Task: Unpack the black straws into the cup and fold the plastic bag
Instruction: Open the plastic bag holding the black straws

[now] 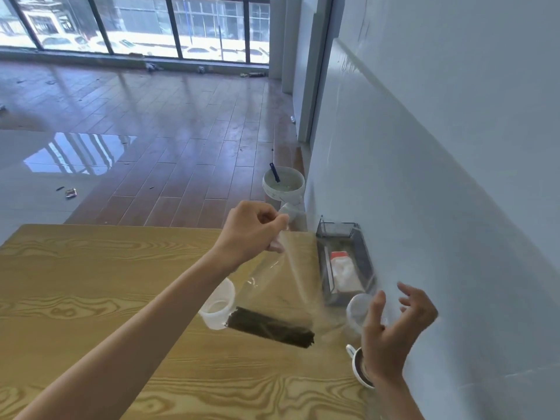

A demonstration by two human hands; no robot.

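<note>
- Left hand [251,231], centre of frame: fingers curled, pinching the top edge of the clear plastic bag [281,286] and holding it up above the wooden table [91,298].
- Hanging from that pinch down and to the right: the bag, nearly see-through, with the black straws [269,328] gathered at its lower end, just below centre.
- Long axis of the straw bundle: slanted, upper-left end near the white cup [218,304], lower-right end toward the lower right of the frame.
- Right hand [394,325], lower right: fingers spread and loosely bent, gripping nothing, apart from the bag and to the right of the bundle's lower end.
- Nearer to the straws: the right hand, level with them; the left well above, at the far end of the bag.
- Behind the left forearm, left of the bundle's upper end: the white cup, partly hidden, mouth facing up toward the camera.
- Also close by on the right: a clear cup [359,310] just behind the right thumb, and a white mug [359,368] with dark contents under the right wrist.
- Judged next: right hand in leftward to the bag's bottom, to steady or tip the bundle toward a cup.
- Open end of the bag: cannot tell from this view.
</note>
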